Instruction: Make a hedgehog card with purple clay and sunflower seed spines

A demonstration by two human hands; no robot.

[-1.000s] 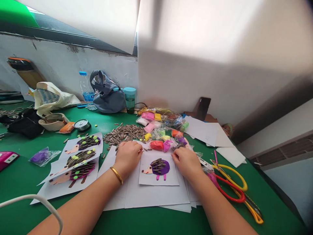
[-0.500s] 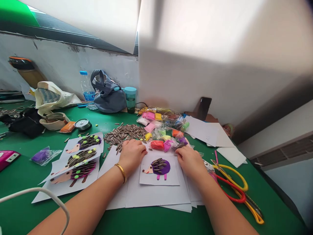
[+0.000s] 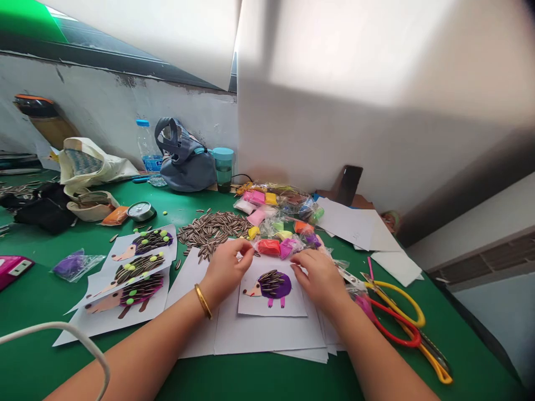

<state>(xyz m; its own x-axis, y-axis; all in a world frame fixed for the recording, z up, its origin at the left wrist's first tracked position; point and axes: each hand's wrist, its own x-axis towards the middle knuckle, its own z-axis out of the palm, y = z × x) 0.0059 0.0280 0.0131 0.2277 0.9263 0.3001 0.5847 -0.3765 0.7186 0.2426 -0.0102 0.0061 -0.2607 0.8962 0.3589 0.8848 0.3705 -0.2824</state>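
Observation:
My left hand rests above the top left corner of a white card bearing a purple clay hedgehog with dark sunflower-seed spines. Its fingertips are drawn together; anything between them is too small to see. My right hand lies at the card's top right, fingers curled, close to clear bags of coloured modelling clay. A heap of striped sunflower seeds lies just beyond my left hand. Several finished hedgehog cards lie further left.
Scissors with a yellow handle and a red handle and a yellow craft knife lie at right. A stack of white paper lies under my hands. A bottle, grey bag and teal cup stand along the wall.
My left hand has moved right and forward over the card's top corner, its fingers drawing together. My right hand has shifted slightly left along the card's top edge.

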